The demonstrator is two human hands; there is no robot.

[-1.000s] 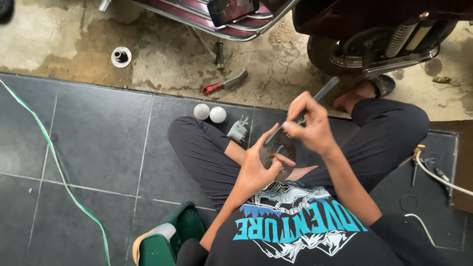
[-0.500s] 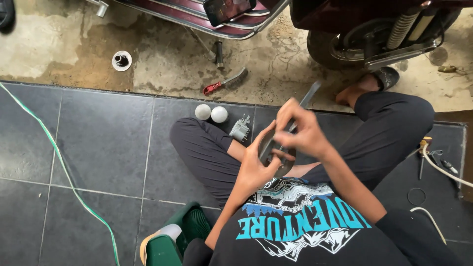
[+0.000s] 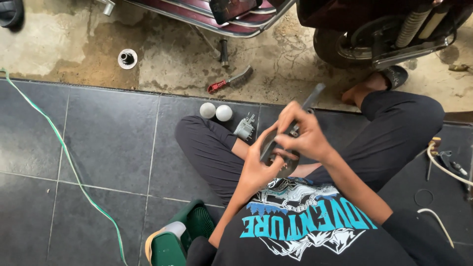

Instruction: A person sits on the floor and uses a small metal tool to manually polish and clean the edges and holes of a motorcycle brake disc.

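Left hand [image 3: 257, 166]: you grip the round metal plate [image 3: 274, 148] by its rim, above your lap.
Right hand [image 3: 304, 134]: clenched around a flat metal tool [image 3: 312, 96].
Handling: plate looks stiff, light; hold its edges.

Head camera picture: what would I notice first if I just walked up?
Right in the middle, the left hand holds a round metal plate while the right hand presses a flat grey tool on it. Beyond them, a red-handled wire brush lies on the dirty concrete, and two white balls sit on the dark tiles.

left hand [image 3: 258, 165] cupped, right hand [image 3: 305, 135] fingers pinched, wrists close
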